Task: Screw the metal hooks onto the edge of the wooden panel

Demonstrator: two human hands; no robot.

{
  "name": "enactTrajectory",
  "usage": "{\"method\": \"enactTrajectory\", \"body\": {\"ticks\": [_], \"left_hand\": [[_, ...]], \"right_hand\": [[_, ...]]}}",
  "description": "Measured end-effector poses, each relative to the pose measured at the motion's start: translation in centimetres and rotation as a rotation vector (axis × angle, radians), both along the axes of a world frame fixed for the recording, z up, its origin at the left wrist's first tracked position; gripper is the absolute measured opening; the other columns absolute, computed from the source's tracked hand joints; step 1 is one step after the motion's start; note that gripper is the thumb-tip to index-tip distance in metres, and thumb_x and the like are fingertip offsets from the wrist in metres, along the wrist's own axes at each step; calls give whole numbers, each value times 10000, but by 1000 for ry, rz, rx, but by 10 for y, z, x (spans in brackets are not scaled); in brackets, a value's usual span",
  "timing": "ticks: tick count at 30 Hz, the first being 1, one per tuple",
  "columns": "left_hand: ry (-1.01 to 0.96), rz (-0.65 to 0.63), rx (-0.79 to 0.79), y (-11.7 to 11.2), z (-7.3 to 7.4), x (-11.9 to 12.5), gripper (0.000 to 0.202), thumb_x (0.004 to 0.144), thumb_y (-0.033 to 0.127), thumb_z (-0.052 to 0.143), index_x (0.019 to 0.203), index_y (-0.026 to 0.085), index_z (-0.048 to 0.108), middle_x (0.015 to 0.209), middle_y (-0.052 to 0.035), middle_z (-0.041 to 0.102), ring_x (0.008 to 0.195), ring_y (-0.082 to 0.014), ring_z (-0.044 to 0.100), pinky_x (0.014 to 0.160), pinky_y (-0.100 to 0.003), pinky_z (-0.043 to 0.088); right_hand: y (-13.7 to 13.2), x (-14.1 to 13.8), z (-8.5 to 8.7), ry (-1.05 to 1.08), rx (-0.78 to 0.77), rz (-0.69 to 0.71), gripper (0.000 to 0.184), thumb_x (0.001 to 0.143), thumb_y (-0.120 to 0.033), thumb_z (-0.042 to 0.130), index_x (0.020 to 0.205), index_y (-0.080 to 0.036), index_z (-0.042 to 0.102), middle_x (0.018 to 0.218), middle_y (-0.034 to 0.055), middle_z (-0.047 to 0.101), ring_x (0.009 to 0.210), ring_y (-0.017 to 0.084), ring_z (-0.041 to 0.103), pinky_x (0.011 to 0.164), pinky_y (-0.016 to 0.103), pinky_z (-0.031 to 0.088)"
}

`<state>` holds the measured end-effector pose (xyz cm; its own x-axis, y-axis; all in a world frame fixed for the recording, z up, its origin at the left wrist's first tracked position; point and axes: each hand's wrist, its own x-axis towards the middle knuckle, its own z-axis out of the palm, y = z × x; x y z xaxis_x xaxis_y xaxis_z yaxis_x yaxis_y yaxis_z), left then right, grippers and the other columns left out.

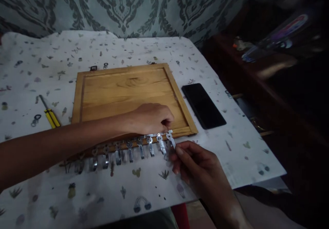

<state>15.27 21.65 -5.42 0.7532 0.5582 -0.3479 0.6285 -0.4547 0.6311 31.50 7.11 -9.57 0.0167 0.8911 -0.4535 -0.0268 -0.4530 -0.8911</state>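
Note:
A wooden board (123, 88) with a raised frame lies flat on the table. Along its near edge runs a row of several metal hooks (128, 150). My left hand (150, 117) rests on the board's near right corner, its fingers curled and pinched over the last hooks; what it pinches is too small to make out. My right hand (197, 167) sits just below, with its fingertips closed on the rightmost hook (170, 139).
A black phone (203, 105) lies right of the board. A yellow-handled screwdriver (50, 114) and a small metal ring (36, 119) lie to the left. The patterned tablecloth (144, 188) ends at the right (257, 147); a dark wooden shelf (257, 81) stands beyond.

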Motion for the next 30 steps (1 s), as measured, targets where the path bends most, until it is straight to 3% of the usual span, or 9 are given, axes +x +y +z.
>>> {"method": "enactTrajectory", "body": {"ticks": [11,24,30], "left_hand": [[-39,-4,8,0,-3,0,136,807,110,688,694,154,627,737,2,618,699,-118,488,667,-302,289],[-26,-2,-6,0,-2,-1,139,811,126,687,683,157,641,670,25,601,646,-99,483,628,-297,272],[-22,2,-17,0,-1,-1,146,800,125,689,668,156,638,648,32,580,626,-93,470,626,-303,266]], "right_hand": [[-1,0,3,-61,-10,-10,452,790,-635,805,757,-196,703,573,28,680,405,93,484,391,237,386],[-3,-3,-1,22,-8,-23,477,796,-652,803,753,-188,701,545,6,635,400,76,450,396,226,362],[-2,-6,0,14,33,-77,457,768,-637,831,873,-210,705,699,37,711,467,118,561,373,228,393]]}}
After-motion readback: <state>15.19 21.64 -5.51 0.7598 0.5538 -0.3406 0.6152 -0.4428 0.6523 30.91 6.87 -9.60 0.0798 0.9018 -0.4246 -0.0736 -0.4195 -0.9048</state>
